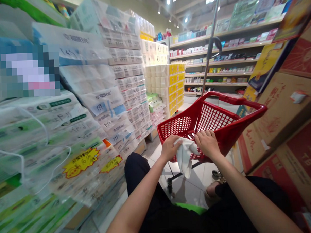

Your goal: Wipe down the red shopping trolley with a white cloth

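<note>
A white cloth [184, 158] hangs in loose folds over the near rim of a red plastic shopping cart [216, 111]. My left hand [170, 147] is closed on the cloth's left part, at the cart's near edge. The fingers of my right hand [207, 144] curl over the cart's rim a short way to the right. The right end of the cloth reaches the thumb side of that hand; whether it is also pinched there is hard to see. The cart has lattice walls, and its inside is partly hidden by my hands.
Stacked tissue packs [99, 101] with yellow price signs [82, 163] line the left. Cardboard cartons [275, 115] rise close on the right. Behind the cart stand a metal pole [209, 57] and stocked shelves [227, 61]. A green seat [190, 207] shows between my legs.
</note>
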Demonstrator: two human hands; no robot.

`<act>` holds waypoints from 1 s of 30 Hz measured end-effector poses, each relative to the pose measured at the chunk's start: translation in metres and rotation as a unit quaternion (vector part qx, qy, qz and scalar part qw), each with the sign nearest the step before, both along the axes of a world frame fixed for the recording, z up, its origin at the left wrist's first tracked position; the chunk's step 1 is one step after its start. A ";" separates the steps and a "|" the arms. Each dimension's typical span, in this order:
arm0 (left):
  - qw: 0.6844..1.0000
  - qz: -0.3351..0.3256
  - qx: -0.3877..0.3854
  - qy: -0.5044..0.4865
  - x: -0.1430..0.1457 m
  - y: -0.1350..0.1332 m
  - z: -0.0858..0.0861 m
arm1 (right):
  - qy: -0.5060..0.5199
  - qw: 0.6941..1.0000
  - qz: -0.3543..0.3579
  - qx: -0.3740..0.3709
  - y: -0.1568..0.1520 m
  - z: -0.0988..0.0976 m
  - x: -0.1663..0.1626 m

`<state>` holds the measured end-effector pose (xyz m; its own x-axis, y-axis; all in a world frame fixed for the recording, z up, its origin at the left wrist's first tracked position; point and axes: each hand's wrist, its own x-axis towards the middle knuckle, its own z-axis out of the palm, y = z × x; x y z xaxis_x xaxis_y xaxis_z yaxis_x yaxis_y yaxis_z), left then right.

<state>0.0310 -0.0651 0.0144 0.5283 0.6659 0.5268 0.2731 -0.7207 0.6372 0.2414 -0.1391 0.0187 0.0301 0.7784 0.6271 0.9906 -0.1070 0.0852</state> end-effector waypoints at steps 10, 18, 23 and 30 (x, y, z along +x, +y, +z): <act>0.996 0.034 -0.005 -0.086 0.005 0.019 0.019 | 0.006 1.000 -0.001 0.003 0.004 -0.001 -0.006; 0.998 0.025 0.036 0.035 0.019 0.001 0.021 | 0.005 1.000 -0.003 0.010 0.007 -0.001 -0.010; 0.980 0.050 0.140 0.133 0.035 -0.022 0.008 | 0.007 1.000 -0.001 0.003 0.003 0.000 -0.011; 0.958 0.055 0.195 0.202 -0.004 -0.013 -0.008 | 0.040 0.999 0.030 0.003 -0.003 0.001 -0.005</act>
